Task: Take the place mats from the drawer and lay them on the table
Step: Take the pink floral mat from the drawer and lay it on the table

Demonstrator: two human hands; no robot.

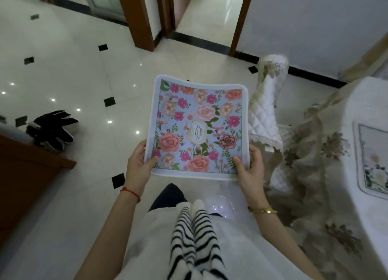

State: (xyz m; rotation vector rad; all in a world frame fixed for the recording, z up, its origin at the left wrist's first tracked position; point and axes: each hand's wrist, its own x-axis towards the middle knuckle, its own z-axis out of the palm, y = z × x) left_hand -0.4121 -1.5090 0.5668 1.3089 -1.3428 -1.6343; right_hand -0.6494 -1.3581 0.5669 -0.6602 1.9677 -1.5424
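**Inspector:** Head view first. What surrounds the work?

**Operator:** I see a glossy white tiled floor with small black inset squares (63, 74). At far right stands a table under a cream floral cloth (357, 103), and on it already lies a pale place mat with a white flower print (371, 160), cut off by the frame edge. Between me and that table stands a chair with a white quilted back cover (265, 112), close beside the held mat's right edge. At left I note a brown wooden cabinet corner (25, 170) and a black glove-like item (52, 128) beyond it; I cannot tell what that is.

**Inspector:** The task item?

**Operator:** The blue rectangular place mat with pink and coral flowers and a white border (199, 126) is held in the air over the floor, face up, apart from the table.

**Inspector:** Hands?

**Operator:** The left hand (139, 164) grips the near left corner, thumb on top. The right hand (251, 168) grips the near right corner likewise. Both forearms reach forward.
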